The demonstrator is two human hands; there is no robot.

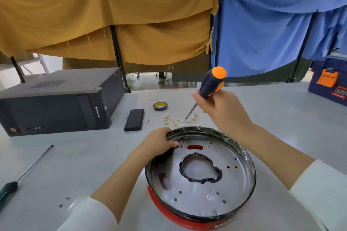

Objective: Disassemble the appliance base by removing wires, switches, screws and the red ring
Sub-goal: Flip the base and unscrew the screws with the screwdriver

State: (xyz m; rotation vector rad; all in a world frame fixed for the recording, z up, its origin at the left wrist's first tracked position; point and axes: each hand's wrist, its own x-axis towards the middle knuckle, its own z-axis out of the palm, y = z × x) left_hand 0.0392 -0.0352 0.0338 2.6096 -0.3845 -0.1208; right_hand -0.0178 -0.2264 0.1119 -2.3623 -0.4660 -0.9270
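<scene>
The round metal appliance base (232, 189) lies open side up at the table's near middle, with a loop of black tape (200, 171) in its centre. The red ring (169, 214) shows under its near edge. My left hand (159, 143) grips the base's far left rim, fingers inside. My right hand (223, 110) is raised beyond the base, closed on an orange and black screwdriver (211, 86) whose tip points down toward a heap of white wires with brass terminals (180, 120) on the table.
A black computer case (56, 103) stands at the left. A black power bank (134, 120) and a tape roll (160, 106) lie behind the base. A second screwdriver (24, 174) lies near left. Small screws (63, 202) are by my left sleeve. A blue toolbox (328, 80) sits far right.
</scene>
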